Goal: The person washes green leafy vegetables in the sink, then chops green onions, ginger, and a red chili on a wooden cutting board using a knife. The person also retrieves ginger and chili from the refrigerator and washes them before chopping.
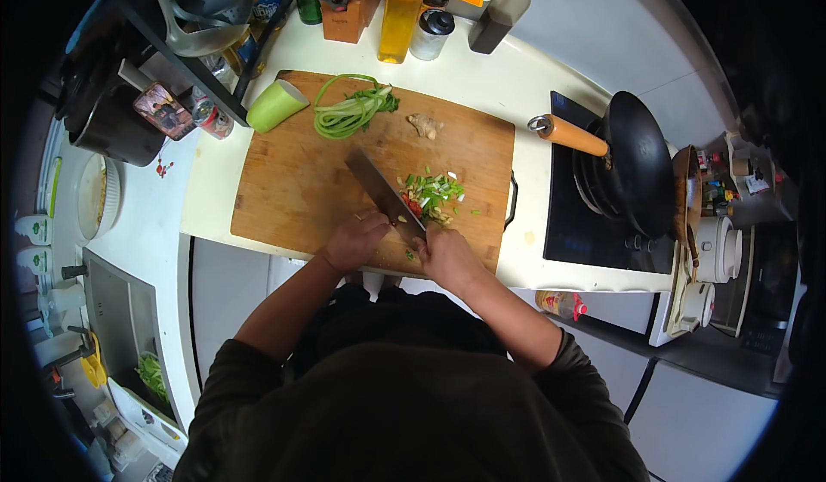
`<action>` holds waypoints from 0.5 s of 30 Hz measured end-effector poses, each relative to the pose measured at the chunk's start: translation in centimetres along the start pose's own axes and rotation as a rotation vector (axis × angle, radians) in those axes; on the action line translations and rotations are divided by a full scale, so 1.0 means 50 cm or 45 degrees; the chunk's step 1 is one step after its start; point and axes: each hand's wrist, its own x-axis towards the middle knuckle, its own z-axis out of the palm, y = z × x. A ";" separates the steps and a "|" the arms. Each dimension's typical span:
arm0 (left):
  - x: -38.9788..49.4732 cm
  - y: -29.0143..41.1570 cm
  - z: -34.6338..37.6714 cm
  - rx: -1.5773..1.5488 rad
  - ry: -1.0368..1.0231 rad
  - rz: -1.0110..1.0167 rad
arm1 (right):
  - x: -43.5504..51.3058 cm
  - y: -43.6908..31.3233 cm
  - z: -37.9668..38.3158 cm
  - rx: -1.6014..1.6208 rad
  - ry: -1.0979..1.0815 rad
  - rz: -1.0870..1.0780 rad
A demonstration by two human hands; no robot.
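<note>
My right hand (448, 256) grips a kitchen cleaver (381, 188) by its handle, low over a wooden cutting board (290, 185). The blade points up and left. My left hand (357, 240) is at the near side of the blade, fingers bent together; whether something lies under them is hidden. Just right of the blade lies a pile of chopped green onion (439, 188), with chopped red chili (412, 206) and pale chopped bits beside it. A piece of ginger root (425, 125), a bundle of green stalks (352, 107) and a cut light-green gourd piece (277, 105) rest along the board's far part.
A black wok (639, 166) with a wooden handle stands on the cooktop (568, 240) at right. An oil bottle (400, 17), a lidded jar (431, 35) and a dark-liquid bottle (503, 14) stand behind the board. At left are a phone (164, 111), a can (213, 119) and a sink (122, 288).
</note>
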 end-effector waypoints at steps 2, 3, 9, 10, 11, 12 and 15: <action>-0.004 0.003 0.005 0.041 -0.061 -0.081 | 0.000 -0.002 0.002 0.008 0.016 -0.070; -0.006 0.004 0.007 0.045 0.003 -0.059 | 0.002 -0.004 0.003 -0.006 -0.010 -0.067; -0.009 -0.002 0.001 0.050 0.112 0.005 | 0.018 -0.014 0.007 -0.013 -0.134 0.110; -0.009 -0.004 -0.001 0.081 0.125 0.053 | 0.018 -0.013 0.006 0.020 -0.135 0.116; -0.009 -0.005 -0.002 0.110 0.132 0.105 | 0.018 -0.012 0.002 0.027 -0.112 0.163; -0.009 -0.007 -0.003 0.079 0.115 0.085 | 0.016 -0.012 -0.001 0.037 -0.119 0.124; -0.016 -0.005 -0.002 -0.003 0.059 -0.007 | 0.008 -0.015 -0.004 0.001 -0.096 0.083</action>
